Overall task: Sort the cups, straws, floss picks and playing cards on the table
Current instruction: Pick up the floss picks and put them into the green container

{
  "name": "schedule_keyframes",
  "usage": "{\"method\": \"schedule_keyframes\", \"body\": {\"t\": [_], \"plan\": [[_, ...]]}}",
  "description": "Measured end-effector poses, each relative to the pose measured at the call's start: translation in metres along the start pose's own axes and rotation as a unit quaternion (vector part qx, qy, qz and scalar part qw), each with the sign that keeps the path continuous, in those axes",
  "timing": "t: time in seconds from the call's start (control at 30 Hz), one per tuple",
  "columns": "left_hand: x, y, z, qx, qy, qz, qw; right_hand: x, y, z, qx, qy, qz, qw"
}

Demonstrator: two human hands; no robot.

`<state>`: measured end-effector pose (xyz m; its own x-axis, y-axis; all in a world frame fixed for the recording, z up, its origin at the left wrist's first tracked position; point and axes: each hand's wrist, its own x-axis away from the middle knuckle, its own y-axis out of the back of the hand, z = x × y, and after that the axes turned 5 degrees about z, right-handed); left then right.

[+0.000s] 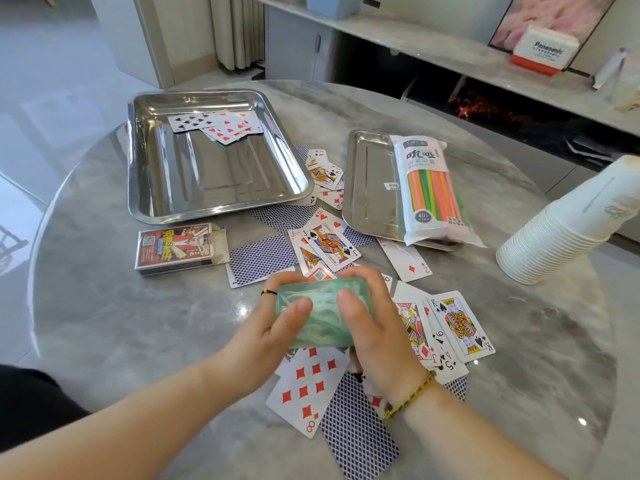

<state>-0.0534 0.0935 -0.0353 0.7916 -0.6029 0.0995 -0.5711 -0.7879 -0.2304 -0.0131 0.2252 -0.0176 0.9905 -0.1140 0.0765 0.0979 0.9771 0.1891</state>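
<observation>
Closest to my camera feed, a face-down card (358, 427) with a blue lattice back lies at the near edge of the bench (138, 323), partly under an eight of diamonds (306, 386). Just beyond them both hands are clamped on one thing. The left hand (277, 327) and right hand (374, 337) grip a green translucent box (322, 317) from either side, with thumbs on top and fingers curled over its far edge. I can see pale shapes inside it but cannot tell what they are. The left hand wears a dark ring (268, 292) and the right wrist a braided bracelet (412, 396).

More playing cards are scattered around the hands, some face up and some face down. I can pick out a king of spades (460, 327) to the right, a jack of spades (329, 244) beyond the box and a two of diamonds (405, 259) near it. To the left lies a card box (176, 247) with its flap open.

Further back, a large steel tray (221, 174) holds a few face-up cards (221, 128) at its far end. To its right, a sealed pack of coloured straws (433, 192) lies across a smaller steel tray (372, 188) and overhangs its near rim. At the far right a stack of white paper cups (561, 230) lies tilted on the bench, well apart from the hands.
</observation>
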Motion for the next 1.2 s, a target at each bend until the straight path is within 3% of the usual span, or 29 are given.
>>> {"method": "schedule_keyframes", "body": {"t": [0.1, 0.17, 0.33, 0.4, 0.47, 0.53, 0.6, 0.73, 0.87, 1.0, 1.2], "plan": [[0.005, 0.002, 0.003, -0.166, -0.072, 0.002, 0.983, 0.0, 0.0, 0.004, -0.091, -0.127, 0.022, 0.987], [0.005, 0.003, 0.006, -0.202, -0.089, 0.001, 0.975, 0.0, 0.002, 0.005, -0.116, -0.171, 0.04, 0.978], [-0.008, 0.004, 0.007, 0.018, -0.018, -0.006, 1.0, -0.003, 0.003, 0.004, -0.094, -0.086, 0.021, 0.992], [-0.008, 0.009, 0.009, -0.01, -0.006, 0.016, 1.0, -0.006, 0.006, 0.004, -0.103, -0.068, 0.02, 0.992], [-0.008, 0.014, 0.007, -0.11, -0.012, 0.026, 0.994, -0.01, 0.013, 0.004, -0.072, -0.051, 0.012, 0.996], [-0.016, 0.023, 0.008, -0.289, -0.046, -0.001, 0.956, -0.014, 0.023, 0.007, -0.022, -0.036, -0.015, 0.999], [-0.027, 0.037, 0.004, -0.45, -0.052, -0.041, 0.89, -0.027, 0.037, 0.012, 0.01, -0.034, -0.053, 0.998], [-0.052, 0.061, 0.006, -0.569, -0.049, -0.104, 0.814, -0.077, 0.073, 0.022, 0.123, -0.041, -0.11, 0.986], [-0.065, 0.064, 0.014, -0.673, -0.03, -0.055, 0.737, -0.151, 0.099, 0.032, 0.237, -0.067, -0.096, 0.964], [-0.068, 0.068, 0.021, -0.673, -0.046, -0.076, 0.734, -0.221, 0.114, 0.037, 0.308, -0.057, -0.141, 0.939], [-0.074, 0.069, 0.032, -0.664, -0.058, -0.08, 0.741, -0.289, 0.129, 0.019, 0.355, -0.116, -0.183, 0.909]]}}
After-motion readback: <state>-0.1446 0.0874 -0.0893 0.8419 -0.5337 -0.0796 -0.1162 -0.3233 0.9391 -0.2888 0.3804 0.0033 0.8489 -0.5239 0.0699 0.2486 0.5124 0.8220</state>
